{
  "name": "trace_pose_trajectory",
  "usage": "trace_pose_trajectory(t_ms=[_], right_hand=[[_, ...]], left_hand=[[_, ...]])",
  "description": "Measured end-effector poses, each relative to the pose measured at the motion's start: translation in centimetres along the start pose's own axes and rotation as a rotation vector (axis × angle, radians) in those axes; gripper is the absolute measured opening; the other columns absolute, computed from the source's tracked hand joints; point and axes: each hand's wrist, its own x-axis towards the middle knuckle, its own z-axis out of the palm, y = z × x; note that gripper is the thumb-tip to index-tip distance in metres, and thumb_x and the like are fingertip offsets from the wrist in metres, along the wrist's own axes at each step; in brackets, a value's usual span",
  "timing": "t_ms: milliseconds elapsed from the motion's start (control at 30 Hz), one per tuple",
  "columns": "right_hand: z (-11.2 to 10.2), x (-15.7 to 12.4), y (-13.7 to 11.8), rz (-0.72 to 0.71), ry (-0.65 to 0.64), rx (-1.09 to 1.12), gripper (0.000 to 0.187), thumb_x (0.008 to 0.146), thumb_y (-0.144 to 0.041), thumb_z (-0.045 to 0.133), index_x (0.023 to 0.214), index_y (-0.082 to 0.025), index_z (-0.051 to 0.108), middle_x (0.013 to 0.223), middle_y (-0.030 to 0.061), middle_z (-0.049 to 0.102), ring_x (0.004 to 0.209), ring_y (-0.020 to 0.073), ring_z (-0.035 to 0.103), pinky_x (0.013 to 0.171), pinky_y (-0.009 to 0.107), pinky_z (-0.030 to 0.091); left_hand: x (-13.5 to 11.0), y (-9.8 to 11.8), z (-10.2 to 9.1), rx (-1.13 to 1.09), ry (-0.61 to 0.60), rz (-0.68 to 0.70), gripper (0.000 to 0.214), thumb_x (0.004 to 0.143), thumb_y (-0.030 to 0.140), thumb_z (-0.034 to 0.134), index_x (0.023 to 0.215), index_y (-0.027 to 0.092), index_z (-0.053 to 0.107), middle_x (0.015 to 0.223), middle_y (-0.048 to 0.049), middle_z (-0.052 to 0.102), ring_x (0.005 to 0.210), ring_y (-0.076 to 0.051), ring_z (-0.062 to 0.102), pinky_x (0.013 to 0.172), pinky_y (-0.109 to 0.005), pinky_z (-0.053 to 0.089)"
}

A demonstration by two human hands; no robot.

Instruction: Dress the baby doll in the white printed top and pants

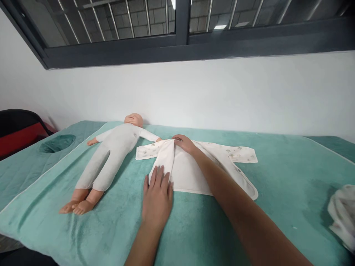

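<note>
A baby doll point(111, 155) in a pale one-piece suit lies on its back on the green towel point(249, 221), head toward the wall. Beside it on the right, a white baby garment point(194, 170) with small prints is spread out, its left flap folded over. My left hand point(156, 194) lies flat, fingers stretched, on the garment's lower left edge. My right hand point(184, 143) rests at the garment's collar, fingers curled on the folded flap's top edge.
The towel covers a padded table with a green quilted cover and a face hole point(57, 143) at left. A crumpled white cloth point(344, 214) lies at the right edge. A black and red chair point(16, 129) stands far left. A white wall rises behind.
</note>
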Motion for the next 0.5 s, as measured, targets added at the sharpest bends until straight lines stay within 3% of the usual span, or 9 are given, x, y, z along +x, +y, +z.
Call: trace_pose_trajectory(t_ms=[133, 267, 367, 500], right_hand=[[0.6, 0.3, 0.1, 0.061, 0.019, -0.067, 0.034, 0.089, -0.024, 0.047, 0.119, -0.020, 0.062, 0.110, 0.0034, 0.069, 0.099, 0.0165, 0.062, 0.087, 0.028, 0.045], [0.8, -0.5, -1.0, 0.083, 0.067, -0.208, 0.032, 0.086, -0.029, 0.054, 0.113, -0.016, 0.065, 0.117, 0.0116, 0.064, 0.113, 0.0253, 0.053, 0.099, 0.036, 0.038], [0.7, -1.6, -1.8, 0.106, 0.103, -0.303, 0.038, 0.090, -0.032, 0.049, 0.121, -0.013, 0.060, 0.127, 0.0172, 0.057, 0.123, 0.0295, 0.045, 0.104, 0.042, 0.032], [0.6, -3.1, -2.3, 0.132, 0.087, -0.390, 0.046, 0.095, -0.028, 0.038, 0.137, -0.009, 0.047, 0.147, 0.0179, 0.043, 0.136, 0.0275, 0.034, 0.110, 0.040, 0.026]], left_hand=[[0.1, 0.4, 0.2, 0.045, -0.065, -0.015, 0.040, 0.097, 0.031, 0.040, 0.133, 0.021, 0.055, 0.150, -0.0095, 0.043, 0.142, -0.033, 0.033, 0.112, -0.061, 0.027], [0.1, 0.6, 0.0, 0.091, -0.084, -0.048, 0.042, 0.098, 0.031, 0.038, 0.135, 0.019, 0.055, 0.150, -0.0097, 0.042, 0.140, -0.034, 0.037, 0.111, -0.062, 0.028], [0.1, 0.7, -0.1, 0.096, -0.068, -0.061, 0.042, 0.098, 0.030, 0.037, 0.135, 0.019, 0.055, 0.149, -0.0099, 0.045, 0.139, -0.034, 0.038, 0.110, -0.062, 0.029], [0.0, 0.6, 0.0, 0.077, -0.031, -0.083, 0.041, 0.097, 0.030, 0.039, 0.134, 0.022, 0.056, 0.148, -0.0090, 0.047, 0.138, -0.034, 0.039, 0.110, -0.060, 0.030]])
